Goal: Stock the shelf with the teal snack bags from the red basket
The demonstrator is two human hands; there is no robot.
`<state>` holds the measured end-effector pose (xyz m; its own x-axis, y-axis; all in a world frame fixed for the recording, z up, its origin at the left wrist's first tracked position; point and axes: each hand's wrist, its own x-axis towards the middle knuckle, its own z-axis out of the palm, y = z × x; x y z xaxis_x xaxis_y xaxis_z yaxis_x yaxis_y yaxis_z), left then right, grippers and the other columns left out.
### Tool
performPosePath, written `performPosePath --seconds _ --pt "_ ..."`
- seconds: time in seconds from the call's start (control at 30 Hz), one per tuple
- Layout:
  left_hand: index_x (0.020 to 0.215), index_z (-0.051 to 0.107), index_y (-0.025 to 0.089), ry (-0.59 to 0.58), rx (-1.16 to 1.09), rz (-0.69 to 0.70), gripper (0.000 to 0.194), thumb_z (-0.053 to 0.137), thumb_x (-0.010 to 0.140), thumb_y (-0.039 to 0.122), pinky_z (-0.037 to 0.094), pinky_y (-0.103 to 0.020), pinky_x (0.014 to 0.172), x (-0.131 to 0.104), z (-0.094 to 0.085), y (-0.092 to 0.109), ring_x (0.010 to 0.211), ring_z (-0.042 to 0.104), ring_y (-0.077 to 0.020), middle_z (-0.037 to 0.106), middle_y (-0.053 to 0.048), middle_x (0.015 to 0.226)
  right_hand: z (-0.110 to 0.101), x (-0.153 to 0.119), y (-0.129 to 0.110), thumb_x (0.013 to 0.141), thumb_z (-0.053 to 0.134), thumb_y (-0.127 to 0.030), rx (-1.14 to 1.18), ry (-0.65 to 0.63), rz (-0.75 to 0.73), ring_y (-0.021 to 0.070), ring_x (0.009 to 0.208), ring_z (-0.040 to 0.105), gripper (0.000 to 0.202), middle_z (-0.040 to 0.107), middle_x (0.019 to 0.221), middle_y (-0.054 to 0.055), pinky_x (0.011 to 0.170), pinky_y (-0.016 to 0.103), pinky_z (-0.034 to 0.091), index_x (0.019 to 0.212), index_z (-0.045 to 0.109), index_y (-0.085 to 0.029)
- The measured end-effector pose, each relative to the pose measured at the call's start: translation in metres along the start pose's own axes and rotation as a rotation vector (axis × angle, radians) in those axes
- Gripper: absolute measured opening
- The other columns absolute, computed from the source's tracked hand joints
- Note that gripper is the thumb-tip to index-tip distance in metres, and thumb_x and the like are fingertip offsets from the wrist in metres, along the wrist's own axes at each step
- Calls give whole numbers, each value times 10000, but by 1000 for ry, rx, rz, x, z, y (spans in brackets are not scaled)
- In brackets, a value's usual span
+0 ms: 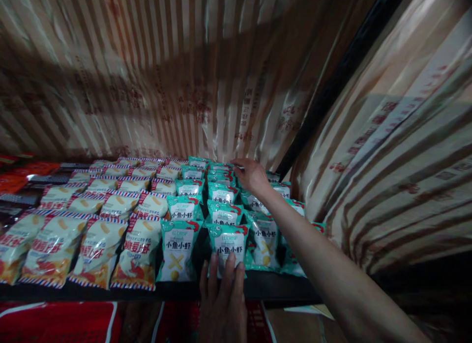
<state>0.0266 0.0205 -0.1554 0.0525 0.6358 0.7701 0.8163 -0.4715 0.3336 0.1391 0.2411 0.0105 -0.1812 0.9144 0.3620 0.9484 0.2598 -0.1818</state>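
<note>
A straight, black, slanting post point(334, 82) stands between two coverings. Left of the post spreads a glossy, brown-and-cream striped sheet point(177, 63) with dark red printed characters; right of it hangs a pale, creased, dark-striped sheet point(405, 151), similarly printed. Below the post runs a flat black shelf point(273, 286). Light is dim, a broad shadow falling left of the post.

The front snack bag point(231, 237) is sealed, puffed and glossy, with a teal top, a red patch at its upper right corner and a white panel printed 小鱼小虾 in black. It stands upright at the shelf's front edge point(180, 291), its printed face outward and its lower part covered. The rear snack bag point(221, 166), matching in teal, ends the same column, only its upper part showing.
</note>
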Motion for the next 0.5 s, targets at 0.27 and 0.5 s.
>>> performPosePath --seconds 0.27,0.5 --pt "1113 647 202 123 47 25 340 550 789 174 210 -392 1160 0 15 -6 1392 271 -245 669 -35 1154 46 57 16 867 508 -218 -124 -206 -22 199 1016 638 268 703 1102 55 872 249 456 1023 726 -214" --pt "1061 668 204 157 93 34 308 543 779 203 267 -417 1136 2 20 -8 1373 315 -257 697 -48 1090 61 72 24 828 559 -204 -135 -288 -82 176 1039 628 259 700 1112 36 888 215 431 1028 723 -213"
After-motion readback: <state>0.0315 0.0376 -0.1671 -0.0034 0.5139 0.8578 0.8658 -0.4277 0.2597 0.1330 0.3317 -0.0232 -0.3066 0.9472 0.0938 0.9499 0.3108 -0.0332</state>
